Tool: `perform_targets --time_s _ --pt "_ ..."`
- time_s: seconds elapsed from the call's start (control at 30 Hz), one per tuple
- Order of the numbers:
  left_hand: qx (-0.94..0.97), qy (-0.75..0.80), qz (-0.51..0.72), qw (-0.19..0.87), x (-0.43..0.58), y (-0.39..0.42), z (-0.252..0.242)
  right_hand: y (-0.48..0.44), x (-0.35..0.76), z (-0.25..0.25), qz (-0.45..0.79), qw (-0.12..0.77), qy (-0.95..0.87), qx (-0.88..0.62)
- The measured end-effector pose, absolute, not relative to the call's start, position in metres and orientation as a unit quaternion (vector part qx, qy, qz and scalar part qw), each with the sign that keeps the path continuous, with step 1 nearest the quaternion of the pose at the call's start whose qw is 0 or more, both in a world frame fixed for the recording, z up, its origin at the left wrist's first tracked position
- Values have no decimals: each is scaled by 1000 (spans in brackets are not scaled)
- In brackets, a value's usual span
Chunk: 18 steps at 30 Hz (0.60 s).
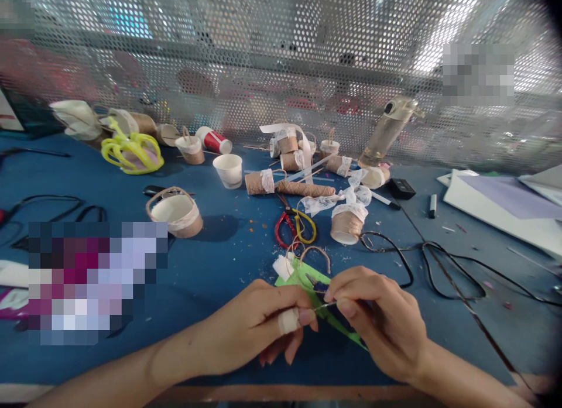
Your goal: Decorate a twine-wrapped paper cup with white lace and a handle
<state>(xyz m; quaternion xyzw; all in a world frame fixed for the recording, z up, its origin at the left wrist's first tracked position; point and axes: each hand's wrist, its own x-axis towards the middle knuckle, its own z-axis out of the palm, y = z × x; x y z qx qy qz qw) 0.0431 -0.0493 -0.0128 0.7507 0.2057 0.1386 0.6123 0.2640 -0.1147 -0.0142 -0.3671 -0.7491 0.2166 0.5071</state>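
Near the table's front edge, my left hand (276, 320) and my right hand (380, 320) pinch a thin, light strand (325, 306) stretched between their fingertips. Whether it is wire or thread I cannot tell. White tape wraps one finger of my left hand. Below and behind the hands lies a piece of green paper (302, 274). A pointed tool with a dark blue handle (319, 286) rests on it, partly covered by my right hand. Beyond the paper are a curved twine handle (322, 253) and scissors (295, 228) with red and yellow grips.
A twine-wrapped cup (346, 223) with lace stands behind my right hand. Left are a twine-wrapped basket (180, 218) and a white paper cup (228, 172). A twine bundle (305, 189), black cable (395, 259) and clear bottle (389, 130) lie or stand farther back, before a perforated metal screen (246, 62).
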Motion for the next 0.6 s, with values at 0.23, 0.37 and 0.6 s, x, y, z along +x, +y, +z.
perform_targets --time_s 0.23,0.37,0.6 --pt "923 207 246 213 40 -50 -29 -114 251 -15 170 524 -714 -432" --pt "928 205 262 170 33 -47 -33 -110 250 -9 215 523 -690 -453" --pt "887 232 237 321 33 -45 -29 -110 256 -10 319 496 -663 -461"
